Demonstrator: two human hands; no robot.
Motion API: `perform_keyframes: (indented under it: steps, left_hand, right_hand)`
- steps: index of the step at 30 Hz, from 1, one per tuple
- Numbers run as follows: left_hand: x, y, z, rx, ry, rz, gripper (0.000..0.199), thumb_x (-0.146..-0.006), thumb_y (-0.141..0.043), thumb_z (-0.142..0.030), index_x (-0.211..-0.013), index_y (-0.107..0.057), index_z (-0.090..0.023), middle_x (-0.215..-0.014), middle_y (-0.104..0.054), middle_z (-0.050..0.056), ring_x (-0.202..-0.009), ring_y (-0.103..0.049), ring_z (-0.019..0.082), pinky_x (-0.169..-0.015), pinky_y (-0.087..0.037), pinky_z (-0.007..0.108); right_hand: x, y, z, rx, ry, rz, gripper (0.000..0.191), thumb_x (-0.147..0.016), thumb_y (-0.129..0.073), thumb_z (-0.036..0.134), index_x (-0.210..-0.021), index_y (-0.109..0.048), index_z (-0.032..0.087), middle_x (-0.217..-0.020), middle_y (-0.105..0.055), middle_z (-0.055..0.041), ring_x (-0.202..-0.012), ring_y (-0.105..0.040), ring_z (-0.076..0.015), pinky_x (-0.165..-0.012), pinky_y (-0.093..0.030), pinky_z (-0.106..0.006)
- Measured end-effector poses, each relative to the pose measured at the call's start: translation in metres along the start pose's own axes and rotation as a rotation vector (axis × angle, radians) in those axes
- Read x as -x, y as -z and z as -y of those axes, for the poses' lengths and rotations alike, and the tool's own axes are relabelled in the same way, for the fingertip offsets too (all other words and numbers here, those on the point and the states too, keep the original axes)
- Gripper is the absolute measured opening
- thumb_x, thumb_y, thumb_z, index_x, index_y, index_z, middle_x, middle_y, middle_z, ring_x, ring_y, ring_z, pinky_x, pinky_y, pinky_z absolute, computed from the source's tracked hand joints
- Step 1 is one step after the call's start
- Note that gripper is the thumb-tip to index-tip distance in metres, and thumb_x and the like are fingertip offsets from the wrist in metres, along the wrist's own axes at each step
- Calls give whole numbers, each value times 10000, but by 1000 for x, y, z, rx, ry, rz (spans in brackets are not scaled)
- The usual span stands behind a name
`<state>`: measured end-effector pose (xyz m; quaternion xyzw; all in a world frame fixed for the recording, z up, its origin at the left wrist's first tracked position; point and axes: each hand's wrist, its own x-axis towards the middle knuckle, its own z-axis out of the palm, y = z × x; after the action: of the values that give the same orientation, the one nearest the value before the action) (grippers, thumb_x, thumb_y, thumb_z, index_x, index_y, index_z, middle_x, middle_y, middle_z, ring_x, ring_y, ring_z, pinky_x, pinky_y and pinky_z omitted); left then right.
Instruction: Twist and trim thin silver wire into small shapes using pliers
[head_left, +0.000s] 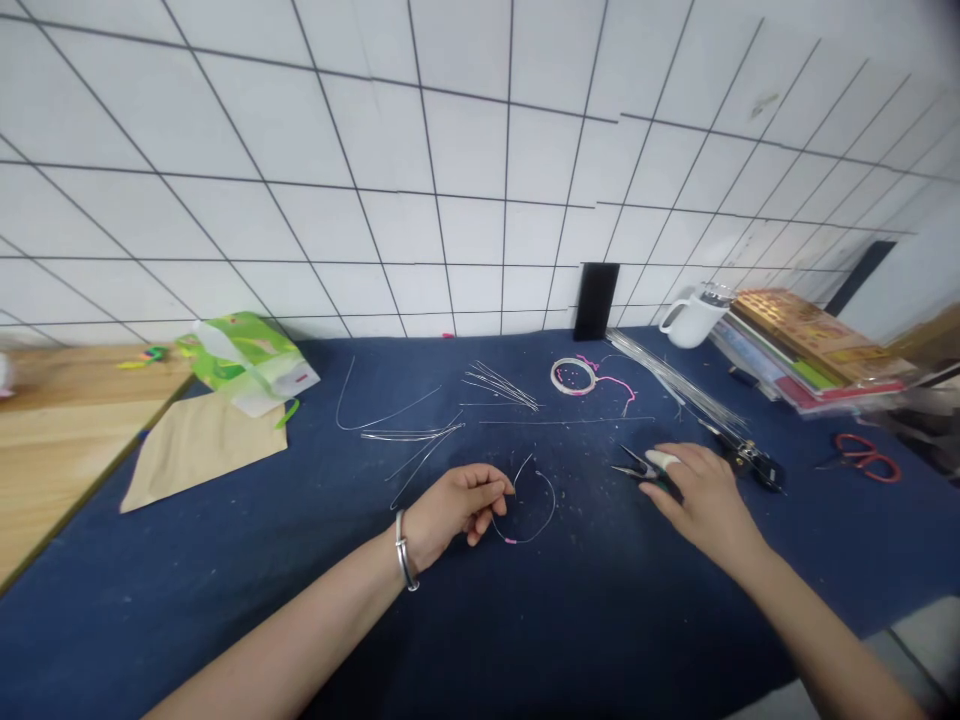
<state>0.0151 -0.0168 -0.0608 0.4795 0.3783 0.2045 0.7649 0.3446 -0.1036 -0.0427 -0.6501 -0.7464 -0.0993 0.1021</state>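
My left hand [465, 502], with a silver bangle at the wrist, pinches a thin wire [554, 505] between thumb and fingertips. The wire curves into an open loop to the right of the fingers, with a small pink piece [511, 541] low on it. One short end sticks up by the fingertips. Over on the right, my right hand [709, 498] closes on a pair of pliers [636, 466], a white cover on one finger. Their jaws point left and stand apart; the hand hides most of the handles.
Behind the hands, cut wires [499, 385] lie on the dark blue cloth [600, 640]. A round dish [553, 377] holds pink bits. To the right are a wire bundle [675, 375], a white mug [691, 318], stacked books [802, 350] and red-handled scissors [874, 460]. A green bag [244, 350] is left.
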Motion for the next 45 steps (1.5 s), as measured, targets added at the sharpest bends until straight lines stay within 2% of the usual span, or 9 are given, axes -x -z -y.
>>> perform_keyframes:
  steps: [2, 4, 8, 14, 23, 29, 32, 37, 45]
  left_hand:
    - [1, 2, -2, 18, 6, 29, 228, -786, -539, -347, -863, -573, -135, -692, -549, 10, -421, -417, 38, -362, -345, 156]
    - [3, 4, -4, 47, 3, 68, 223, -785, -547, -339, -859, -575, -130, -682, -545, 10, -418, -417, 38, -366, -348, 160]
    - [4, 12, -11, 99, -8, 161, 192, -781, -566, -311, -842, -577, -129, -650, -544, 3, -395, -413, 38, -367, -345, 173]
    - [-1, 25, -14, 113, 5, 211, 185, -779, -572, -308, -840, -584, -134, -645, -560, 4, -379, -448, 45, -369, -335, 180]
    - [2, 29, -15, 105, -1, 276, 170, -762, -584, -286, -817, -597, -125, -624, -572, 14, -372, -438, 53, -377, -344, 196]
    - [1, 26, -14, 79, -8, 265, 175, -757, -582, -289, -819, -602, -126, -635, -578, 14, -376, -433, 45, -371, -345, 182]
    - [1, 23, -13, 77, -21, 224, 190, -752, -585, -301, -822, -597, -125, -647, -584, 15, -385, -438, 43, -371, -351, 175]
    - [-1, 17, -11, 33, -48, 123, 230, -740, -587, -341, -827, -584, -128, -669, -592, 21, -413, -451, 48, -368, -365, 164]
    - [-5, 11, -6, -69, -81, -5, 212, -732, -574, -335, -806, -595, -137, -689, -562, 9, -413, -433, 46, -330, -344, 151]
  right_hand:
    - [-21, 4, 22, -95, 118, -2, 264, -860, -440, 300, -1074, -558, 200, -1045, -598, -89, -1037, -467, -248, -858, -349, -412]
    - [-44, 3, 47, -192, 259, 36, 263, -869, -421, 218, -1099, -546, 193, -991, -612, -84, -1033, -467, -223, -847, -364, -383]
    - [-85, -13, 88, -255, 503, 113, 261, -871, -388, 144, -1063, -561, 183, -984, -595, -95, -1008, -467, -205, -789, -388, -354]
    - [-104, -32, 107, -183, 702, 146, 288, -919, -289, 137, -1063, -538, 154, -867, -579, -86, -849, -479, -175, -741, -385, -327]
    - [-111, -20, 116, -39, 643, 227, 208, -856, -379, 93, -980, -537, 146, -803, -554, -68, -786, -466, -189, -726, -361, -316]
    - [-133, -16, 93, -48, 393, 263, 189, -848, -391, 128, -917, -559, 178, -830, -567, -65, -809, -501, -184, -713, -355, -280]
    - [-160, -19, 82, -45, 229, 266, 203, -856, -392, 158, -973, -557, 175, -896, -583, -72, -869, -520, -183, -735, -351, -261]
    - [-205, -35, 73, 16, 104, 254, 206, -860, -389, 153, -968, -564, 134, -918, -601, -110, -855, -539, -190, -725, -345, -263]
    - [-228, -52, 79, 30, 98, 248, 180, -860, -428, 170, -992, -546, 139, -967, -593, -112, -911, -527, -199, -743, -348, -275]
